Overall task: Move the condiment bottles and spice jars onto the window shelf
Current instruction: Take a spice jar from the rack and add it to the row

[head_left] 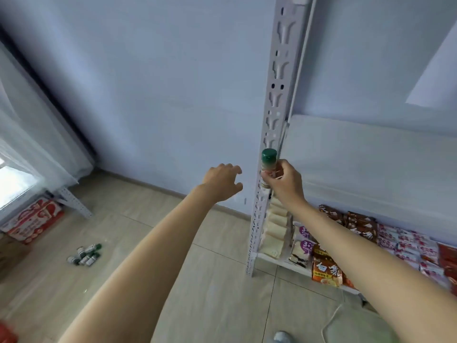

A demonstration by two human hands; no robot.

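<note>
My right hand (286, 183) grips a spice jar (268, 164) with a green cap, held upright in the air in front of the white shelf post (277, 100). My left hand (222, 181) is raised just left of the jar, fingers loosely spread, holding nothing and not touching it. Several more green-capped spice jars (85, 254) lie in a cluster on the floor at lower left. A window with a sheer curtain (29, 134) is at the far left, with a white slotted shelf leg (74, 203) below it.
The white metal rack at right has an upper white shelf board (371, 164) and a bottom shelf full of snack and noodle packets (326, 268). A red and white carton (32, 221) sits on the floor under the window. A white cable (331, 320) lies on the tiles.
</note>
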